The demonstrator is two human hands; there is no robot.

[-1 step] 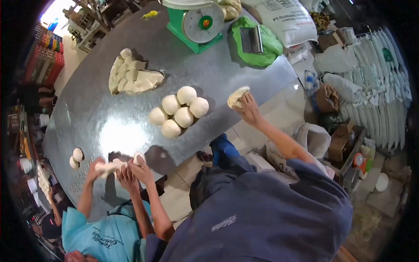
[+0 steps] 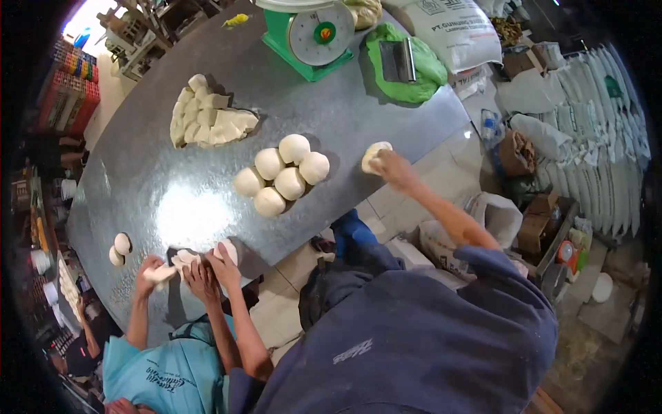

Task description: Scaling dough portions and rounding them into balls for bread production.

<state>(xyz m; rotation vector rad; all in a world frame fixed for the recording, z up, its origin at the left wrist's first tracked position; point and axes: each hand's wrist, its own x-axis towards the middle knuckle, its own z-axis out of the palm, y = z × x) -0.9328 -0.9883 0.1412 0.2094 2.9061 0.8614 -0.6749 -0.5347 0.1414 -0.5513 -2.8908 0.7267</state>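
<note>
Fingers of right hand (image 2: 395,170) curled onto dough (image 2: 374,153), now more compact, apparently nearer the balls (image 2: 290,183) in shape; left hand (image 2: 224,265) cupping a lump (image 2: 232,251).

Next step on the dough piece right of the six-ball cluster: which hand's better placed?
Right, I'd say: the right hand is on that dough piece. The left hand is at a dough ball, beside a co-worker's hand, left of the cluster.

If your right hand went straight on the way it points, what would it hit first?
The right hand would first meet the pale dough piece just ahead, which it seems to touch, though depth is unclear.
</note>
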